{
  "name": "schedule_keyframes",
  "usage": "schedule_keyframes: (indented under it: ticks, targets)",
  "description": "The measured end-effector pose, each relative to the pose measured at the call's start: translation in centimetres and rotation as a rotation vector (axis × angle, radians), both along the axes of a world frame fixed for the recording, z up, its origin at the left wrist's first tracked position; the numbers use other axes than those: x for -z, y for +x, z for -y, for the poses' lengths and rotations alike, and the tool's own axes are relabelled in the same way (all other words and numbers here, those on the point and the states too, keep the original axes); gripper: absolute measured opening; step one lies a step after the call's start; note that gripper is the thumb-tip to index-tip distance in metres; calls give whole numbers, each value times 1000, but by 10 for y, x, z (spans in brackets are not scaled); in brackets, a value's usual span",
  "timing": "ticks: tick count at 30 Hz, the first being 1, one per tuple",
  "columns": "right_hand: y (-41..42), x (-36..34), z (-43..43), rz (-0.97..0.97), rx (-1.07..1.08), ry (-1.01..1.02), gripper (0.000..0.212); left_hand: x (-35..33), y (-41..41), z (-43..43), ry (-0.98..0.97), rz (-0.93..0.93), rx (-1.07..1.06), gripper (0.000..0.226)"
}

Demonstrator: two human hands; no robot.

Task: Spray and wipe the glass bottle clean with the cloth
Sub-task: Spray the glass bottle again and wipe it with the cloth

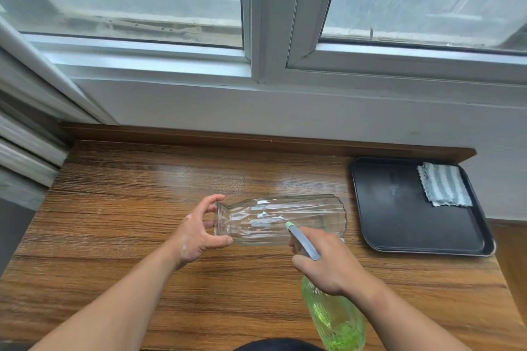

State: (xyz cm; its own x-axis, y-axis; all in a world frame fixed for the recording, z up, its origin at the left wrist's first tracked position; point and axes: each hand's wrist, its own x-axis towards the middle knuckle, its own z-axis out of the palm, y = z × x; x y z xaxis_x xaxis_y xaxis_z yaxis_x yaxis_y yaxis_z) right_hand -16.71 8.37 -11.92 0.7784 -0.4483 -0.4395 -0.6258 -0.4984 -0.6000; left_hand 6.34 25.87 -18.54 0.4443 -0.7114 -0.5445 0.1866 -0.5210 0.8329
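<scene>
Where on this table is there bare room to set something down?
Free: the wooden table left of the left hand; the strip between the glass bottle and the back ledge; the near half of the black tray, in front of the striped cloth. Crowded: centre-right, where the right hand holds the spray bottle.

Left hand [196, 232] round glass bottle [281, 219] neck, right hand [328, 262] round spray bottle [332, 319]

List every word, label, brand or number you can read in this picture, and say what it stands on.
None: no text can be read anywhere in the head view.
The glass bottle, the green spray bottle, the cloth and the black tray show no label or print.
</scene>
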Motion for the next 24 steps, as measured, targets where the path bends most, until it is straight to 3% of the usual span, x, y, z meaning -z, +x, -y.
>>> schedule_keyframes:
  ticks: [5,11,24]
  targets:
    - [-8,-2,10,-18,66,-33,13,6,0,-4,27,17,21,103]
    - [-1,-10,14,-46,7,-23,13,7,-1,-5,34,40,45,95]
    - [34,-17,-4,-109,-30,21,16,8,-4,-8,56,117,57,101]
